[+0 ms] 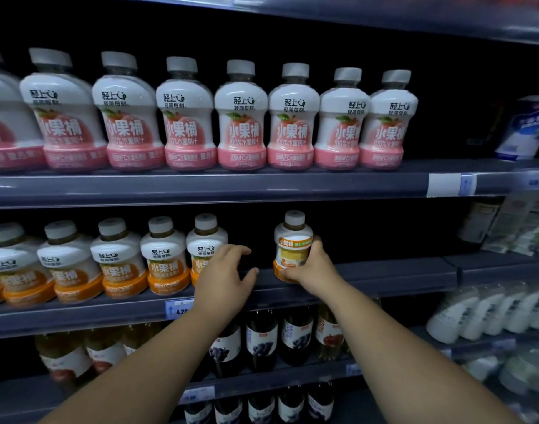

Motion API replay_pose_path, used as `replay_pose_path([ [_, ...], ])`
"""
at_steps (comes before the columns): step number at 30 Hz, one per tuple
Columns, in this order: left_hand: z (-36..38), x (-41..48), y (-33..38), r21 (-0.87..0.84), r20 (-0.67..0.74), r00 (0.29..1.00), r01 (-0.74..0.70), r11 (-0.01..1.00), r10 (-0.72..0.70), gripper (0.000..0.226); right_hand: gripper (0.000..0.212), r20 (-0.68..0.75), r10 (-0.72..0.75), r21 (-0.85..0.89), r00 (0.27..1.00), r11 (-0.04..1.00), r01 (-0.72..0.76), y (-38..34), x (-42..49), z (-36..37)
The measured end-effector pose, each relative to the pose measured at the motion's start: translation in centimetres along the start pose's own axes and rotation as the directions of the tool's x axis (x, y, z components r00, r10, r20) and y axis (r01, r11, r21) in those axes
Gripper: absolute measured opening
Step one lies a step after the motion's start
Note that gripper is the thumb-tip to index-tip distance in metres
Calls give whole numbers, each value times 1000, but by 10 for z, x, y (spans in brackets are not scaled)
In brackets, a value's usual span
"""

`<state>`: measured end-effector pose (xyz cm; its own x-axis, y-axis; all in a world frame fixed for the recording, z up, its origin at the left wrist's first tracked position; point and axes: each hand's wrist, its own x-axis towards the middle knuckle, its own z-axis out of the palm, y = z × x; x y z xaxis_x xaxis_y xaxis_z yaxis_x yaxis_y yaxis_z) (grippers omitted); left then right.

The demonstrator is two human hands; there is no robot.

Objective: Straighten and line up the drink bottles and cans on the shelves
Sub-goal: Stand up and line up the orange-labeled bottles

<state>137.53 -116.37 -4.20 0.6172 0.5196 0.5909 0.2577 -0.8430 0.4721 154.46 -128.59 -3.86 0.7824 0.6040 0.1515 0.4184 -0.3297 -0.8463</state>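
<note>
- Head view is showing dim store shelving; the middle shelf point(384, 276) is carrying a row of orange bottles point(118, 261) on its left.
- The right hand point(311, 264) is gripping a lone orange bottle point(292, 240), which is standing upright near the shelf's front edge, apart from the row.
- The left hand point(223, 276) is hovering loosely spread, holding nothing, in front of the row's end; contact cannot be told.
- The forearms are partly hiding the blurred dark bottles point(262, 341) below.
</note>
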Motion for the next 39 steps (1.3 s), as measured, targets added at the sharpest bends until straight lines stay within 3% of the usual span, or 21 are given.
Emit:
replay_pose_path([
  [6, -11, -2, -10, 169, -198, 962, -158, 973, 191, 35, 83, -69, -15, -23, 997, 1000, 14, -1, -1, 1],
  [10, -28, 11, -16, 315, -291, 943, -68, 947, 164, 54, 81, 6, -21, 33, 1000, 999, 21, 3, -4, 2],
  [13, -39, 26, -18, 415, -241, 967, 29, 910, 79, 65, 79, 3, -17, 27, 1000, 999, 17, 2, -4, -1],
  [19, -50, 33, -24, 514, -100, 992, 112, 850, -71, 46, 82, 24, -31, -2, 999, 1000, 31, 0, -7, -1],
  [23, -56, 32, -29, 510, -57, 997, 80, 856, -59, 50, 85, -47, -19, -91, 999, 996, 15, -2, -6, 5],
  [29, -63, 30, -35, 532, 22, 999, 8, 847, -23, 55, 93, 29, -26, 16, 999, 1000, 25, -1, -8, 9],
  [32, -63, 27, -37, 533, 12, 1000, -19, 846, 15, 58, 101, -24, -13, -56, 1000, 998, 12, -3, -7, 9],
  [36, -57, 24, -39, 516, -8, 999, -27, 856, 37, 56, 92, 36, -30, -58, 999, 998, 32, 0, -13, 15],
  [39, -54, 22, -42, 493, -39, 997, -35, 869, 63, 57, 102, -48, -35, -107, 998, 994, 29, 2, -16, 19],
])
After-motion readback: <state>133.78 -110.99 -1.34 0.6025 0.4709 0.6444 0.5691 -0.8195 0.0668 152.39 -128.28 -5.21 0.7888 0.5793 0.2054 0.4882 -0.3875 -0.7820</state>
